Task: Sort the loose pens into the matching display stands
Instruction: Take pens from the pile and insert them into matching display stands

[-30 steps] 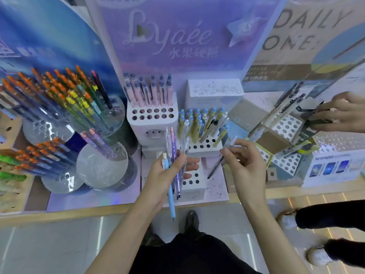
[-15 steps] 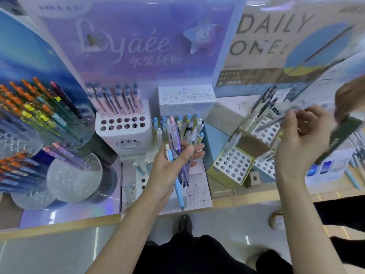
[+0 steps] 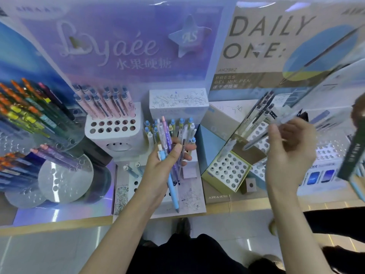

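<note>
- Left hand (image 3: 164,165) clamped on loose pen bundle (image 3: 167,139), centre, above the surface (image 3: 59,224) front edge.
- Right hand (image 3: 290,151) pinches one grey pen (image 3: 254,142) over tilted holed stand (image 3: 258,128), right of centre.
- Step: placing. Next: align tip with a free hole.

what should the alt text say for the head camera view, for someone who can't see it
A person's left hand grips a bundle of pens while the right hand holds a single pen over the holed stands below a DAILY ONE sign. A white stand of pink pens and racks of colourful pens sit further left.
</note>
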Demonstrator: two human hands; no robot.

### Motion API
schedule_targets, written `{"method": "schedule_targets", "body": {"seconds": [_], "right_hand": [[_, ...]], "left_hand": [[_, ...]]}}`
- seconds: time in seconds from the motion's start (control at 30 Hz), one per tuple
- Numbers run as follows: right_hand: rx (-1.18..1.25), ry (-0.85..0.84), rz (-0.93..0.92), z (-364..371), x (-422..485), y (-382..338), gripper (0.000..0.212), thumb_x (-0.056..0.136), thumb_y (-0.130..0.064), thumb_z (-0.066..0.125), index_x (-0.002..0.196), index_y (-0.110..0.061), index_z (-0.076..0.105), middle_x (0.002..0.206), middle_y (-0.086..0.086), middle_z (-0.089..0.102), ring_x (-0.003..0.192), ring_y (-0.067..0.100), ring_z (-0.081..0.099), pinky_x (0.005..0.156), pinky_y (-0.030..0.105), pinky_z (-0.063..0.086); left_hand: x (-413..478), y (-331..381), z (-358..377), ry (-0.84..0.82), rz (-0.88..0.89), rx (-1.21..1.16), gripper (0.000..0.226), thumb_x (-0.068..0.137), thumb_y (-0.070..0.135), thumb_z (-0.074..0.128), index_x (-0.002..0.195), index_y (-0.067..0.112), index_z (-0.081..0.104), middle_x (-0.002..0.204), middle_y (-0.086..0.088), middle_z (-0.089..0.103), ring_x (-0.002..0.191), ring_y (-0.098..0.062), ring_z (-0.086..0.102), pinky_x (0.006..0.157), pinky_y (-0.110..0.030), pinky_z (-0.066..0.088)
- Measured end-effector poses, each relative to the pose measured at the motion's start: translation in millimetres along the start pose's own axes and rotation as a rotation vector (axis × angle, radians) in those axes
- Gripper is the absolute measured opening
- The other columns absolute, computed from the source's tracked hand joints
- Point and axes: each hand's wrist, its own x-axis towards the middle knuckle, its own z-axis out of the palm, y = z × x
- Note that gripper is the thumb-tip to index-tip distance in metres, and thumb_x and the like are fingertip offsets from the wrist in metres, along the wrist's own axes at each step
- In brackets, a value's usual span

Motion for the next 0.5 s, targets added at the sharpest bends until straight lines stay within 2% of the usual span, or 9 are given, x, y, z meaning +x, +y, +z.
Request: {"method": "schedule_targets", "body": {"seconds": [0.1, 0.2, 0.33, 0.5], "right_hand": [[-0.045, -0.133, 0.064, 5.6, -28.0, 15.5, 0.015, 0.090, -0.010, 0.062, 0.099, -0.019, 0.054, 0.088, -0.011, 0.058, 0.081, 0.006, 0.058, 0.072, 0.018, 0.048], [-0.035, -0.172, 0.193, 10.2, -49.4, 33.8, 0.014, 0.089, -0.005, 0.064, 0.098, -0.010, 0.055, 0.084, -0.010, 0.058, 0.078, -0.003, 0.057, 0.072, 0.013, 0.047], [-0.046, -0.210, 0.230, 12.7, -60.0, 37.8, 0.016, 0.089, -0.005, 0.064, 0.095, -0.013, 0.052, 0.083, -0.013, 0.058, 0.078, -0.009, 0.059, 0.071, 0.006, 0.046], [-0.032, -0.192, 0.206, 18.1, -61.4, 39.2, 0.017, 0.089, -0.004, 0.063, 0.094, -0.015, 0.051, 0.081, -0.012, 0.058, 0.078, -0.009, 0.059, 0.073, 0.007, 0.046]], "left_hand": [[-2.4, -3.3, 0.6, 0.005, 0.008, -0.012, 0.017, 0.083, 0.022, 0.053, 0.096, 0.013, 0.054, 0.086, -0.001, 0.075, 0.072, -0.012, 0.065, 0.068, -0.022, 0.053], [-6.4, -7.2, -0.1, 0.005, 0.012, 0.007, 0.016, 0.081, 0.024, 0.054, 0.094, 0.015, 0.055, 0.088, -0.001, 0.075, 0.075, -0.014, 0.067, 0.071, -0.023, 0.055], [-12.1, -10.6, -0.7, 0.019, 0.014, 0.004, 0.006, 0.088, 0.018, 0.051, 0.092, 0.018, 0.056, 0.089, -0.001, 0.075, 0.077, -0.015, 0.068, 0.072, -0.023, 0.054], [-17.7, -12.6, -2.8, 0.023, 0.010, -0.011, 0.007, 0.092, 0.013, 0.048, 0.094, 0.015, 0.055, 0.086, 0.001, 0.075, 0.076, -0.014, 0.069, 0.069, -0.021, 0.054]]}}
